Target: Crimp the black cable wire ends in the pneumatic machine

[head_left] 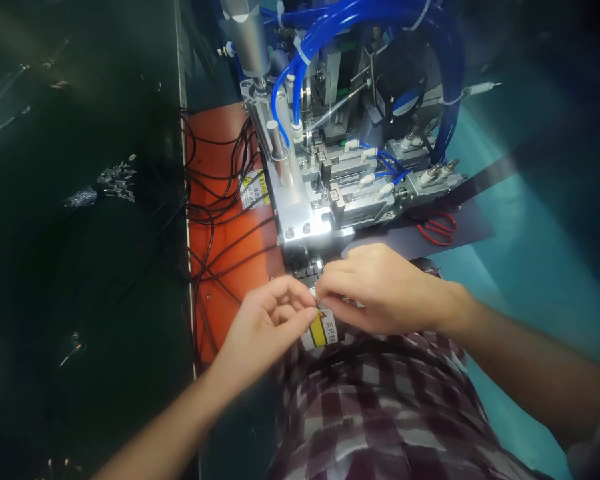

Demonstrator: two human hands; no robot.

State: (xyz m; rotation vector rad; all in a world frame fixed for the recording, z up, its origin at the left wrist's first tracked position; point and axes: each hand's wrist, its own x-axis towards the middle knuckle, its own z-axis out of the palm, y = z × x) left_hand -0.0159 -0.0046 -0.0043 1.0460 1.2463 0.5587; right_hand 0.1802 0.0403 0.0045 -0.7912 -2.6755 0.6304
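Observation:
Just in front of the metal machine, my two hands meet fingertip to fingertip. My left hand has its thumb and index finger pinched together; whatever may be between them is too small to make out. My right hand is closed too, its fingertips right beside the left ones, and its grip hides what it holds, if anything. A white and yellow label shows directly below the fingertips. The machine's dark front block lies right behind them.
Thick blue air hoses arch over the machine. Black cables cross the orange base plate at left. Red-handled scissors or pliers lie at right. Small shiny metal parts sit on the dark green surface.

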